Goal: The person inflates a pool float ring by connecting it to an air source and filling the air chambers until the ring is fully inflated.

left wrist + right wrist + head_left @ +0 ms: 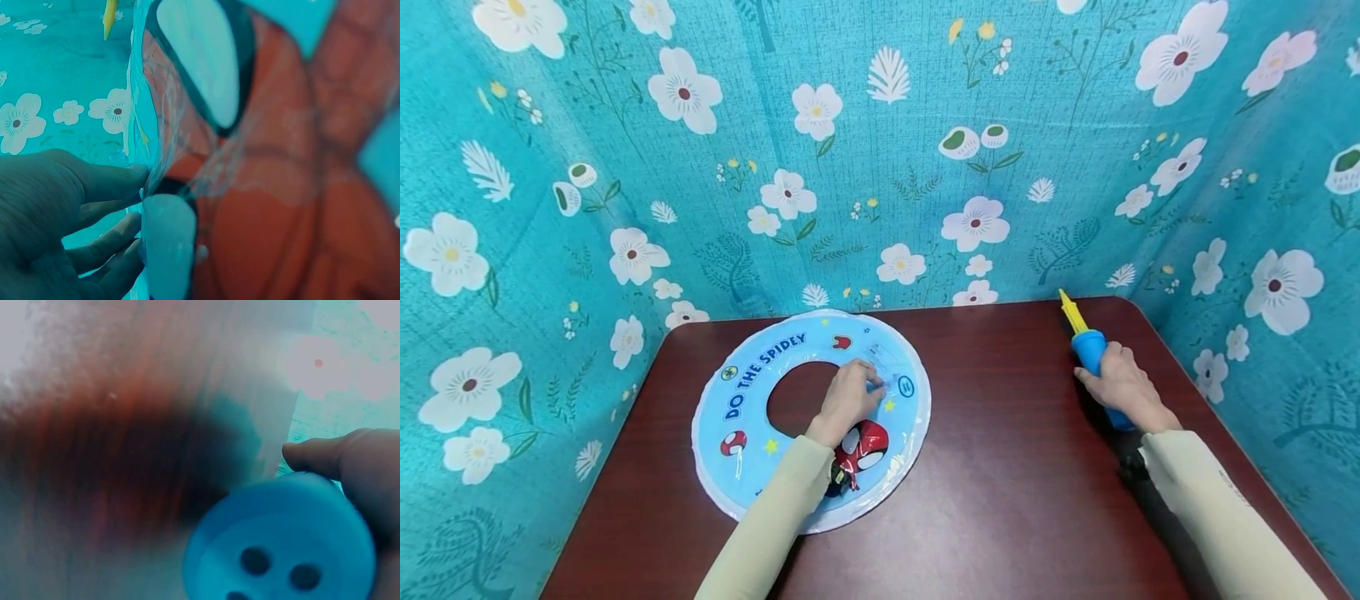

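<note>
A light-blue swim ring with a Spider-Man print and "DO THE SPIDEY" lettering lies on the left half of the table. My left hand reaches over the ring's hole and pinches the plastic on its right side. In the left wrist view, the thumb and a finger meet at the printed plastic, which is creased there; whether a valve is between them is hidden. At the table's right, my right hand grips a blue hand pump whose yellow nozzle points away. The pump's holed end shows in the right wrist view.
Both things are on a dark red-brown table with rounded far corners. A teal flowered cloth hangs behind the table and along both sides. Bare tabletop lies between the ring and the pump.
</note>
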### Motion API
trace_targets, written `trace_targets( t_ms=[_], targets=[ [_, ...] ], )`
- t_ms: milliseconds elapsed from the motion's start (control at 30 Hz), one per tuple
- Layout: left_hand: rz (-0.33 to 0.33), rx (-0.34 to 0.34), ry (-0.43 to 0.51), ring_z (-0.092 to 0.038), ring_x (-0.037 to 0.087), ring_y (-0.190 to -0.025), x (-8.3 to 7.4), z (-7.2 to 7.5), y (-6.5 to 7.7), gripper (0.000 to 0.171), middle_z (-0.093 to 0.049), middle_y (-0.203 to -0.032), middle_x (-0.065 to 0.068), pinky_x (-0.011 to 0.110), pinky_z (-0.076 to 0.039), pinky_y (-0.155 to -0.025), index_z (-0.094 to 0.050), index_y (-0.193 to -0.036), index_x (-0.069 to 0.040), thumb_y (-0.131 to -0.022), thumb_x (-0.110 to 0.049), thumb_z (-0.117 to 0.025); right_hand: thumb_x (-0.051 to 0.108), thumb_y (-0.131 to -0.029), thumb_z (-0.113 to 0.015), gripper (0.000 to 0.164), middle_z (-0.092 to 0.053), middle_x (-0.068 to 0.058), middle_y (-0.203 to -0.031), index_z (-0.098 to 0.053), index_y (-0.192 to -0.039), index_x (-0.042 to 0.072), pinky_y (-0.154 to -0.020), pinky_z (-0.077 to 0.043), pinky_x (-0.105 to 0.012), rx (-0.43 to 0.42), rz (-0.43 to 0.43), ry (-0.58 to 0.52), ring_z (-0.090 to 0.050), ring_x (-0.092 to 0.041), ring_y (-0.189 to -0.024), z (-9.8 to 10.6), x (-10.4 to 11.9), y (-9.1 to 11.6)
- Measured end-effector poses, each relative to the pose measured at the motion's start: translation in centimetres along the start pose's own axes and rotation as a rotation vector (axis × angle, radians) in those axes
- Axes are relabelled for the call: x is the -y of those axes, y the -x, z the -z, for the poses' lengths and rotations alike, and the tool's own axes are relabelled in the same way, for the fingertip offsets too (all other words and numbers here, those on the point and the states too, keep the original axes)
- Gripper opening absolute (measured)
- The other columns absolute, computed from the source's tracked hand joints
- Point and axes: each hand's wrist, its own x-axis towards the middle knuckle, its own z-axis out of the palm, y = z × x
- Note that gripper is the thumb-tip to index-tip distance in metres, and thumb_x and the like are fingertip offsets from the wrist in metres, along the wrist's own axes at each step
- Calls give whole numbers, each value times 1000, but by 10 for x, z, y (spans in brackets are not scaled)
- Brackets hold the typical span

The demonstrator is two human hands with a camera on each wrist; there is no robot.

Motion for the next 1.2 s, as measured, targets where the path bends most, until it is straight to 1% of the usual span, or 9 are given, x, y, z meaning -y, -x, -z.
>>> trace_targets(
  t_ms=[133,233,400,533,633,800,900,1033,1200],
  targets=[
    [15,7,-1,-60,30,-130,1,1,0,23,-65,-139,11,49,-54,-107,-82,-117,-6,-99,-20,-79,35,-104,-66,76,-42,-38,-115,-26,-137,-21,-70,-52,-56,21,30,27,-53,-51,-95,4,2,1],
    [19,10,-6,-60,29,-127,2,2,0,23,-66,-136,11,48,-55,-105,-83,-116,-7,-98,-21,-80,36,-103,-69,82,-45,-40,-119,-23,-143,-20,-74,-53,-61,27,48,39,-54,-52,-97,6,2,0],
    [0,12,-30,-63,28,-120,1,5,0,23,-69,-130,11,48,-56,-102,-83,-115,-8,-97,-22,-80,40,-101,-71,91,-48,-42,-128,-20,-152,-15,-80,-53,-68,35,73,22,-55,-55,-104,11,2,1],
    [-8,8,-34,-64,27,-119,1,6,0,23,-70,-128,10,47,-57,-100,-82,-116,-9,-97,-22,-81,42,-99,-74,94,-48,-43,-133,-20,-156,-11,-80,-54,-70,39,94,15,-55,-57,-107,14,1,3],
    [-4,4,-21,-63,26,-117,1,5,-1,24,-70,-128,10,46,-57,-98,-82,-117,-9,-97,-22,-81,40,-96,-76,93,-50,-42,-131,-24,-154,-12,-77,-55,-68,20,105,13,-56,-55,-105,15,1,4],
    [6,4,2,-62,26,-118,2,3,-1,26,-69,-129,10,46,-57,-99,-80,-120,-9,-98,-24,-80,37,-93,-81,85,-54,-38,-122,-35,-143,-14,-71,-57,-63,-32,125,28,-57,-50,-98,18,2,5],
    [7,2,15,-62,26,-119,3,2,-1,27,-69,-130,10,47,-57,-100,-80,-121,-9,-98,-24,-80,33,-90,-84,82,-55,-37,-121,-38,-141,-12,-72,-57,-66,-65,156,41,-57,-50,-98,19,4,4],
    [4,-4,21,-62,26,-119,4,1,0,27,-69,-130,10,46,-57,-100,-80,-121,-9,-98,-23,-80,29,-85,-88,83,-58,-36,-123,-41,-142,-9,-76,-55,-72,-109,200,61,-58,-52,-100,21,6,4],
    [-27,-17,13,-64,26,-119,5,1,0,24,-70,-129,11,47,-56,-102,-80,-119,-7,-98,-21,-80,25,-83,-89,81,-59,-36,-124,-44,-142,-8,-79,-53,-76,-149,231,81,-59,-52,-102,22,9,3]
  ],
)
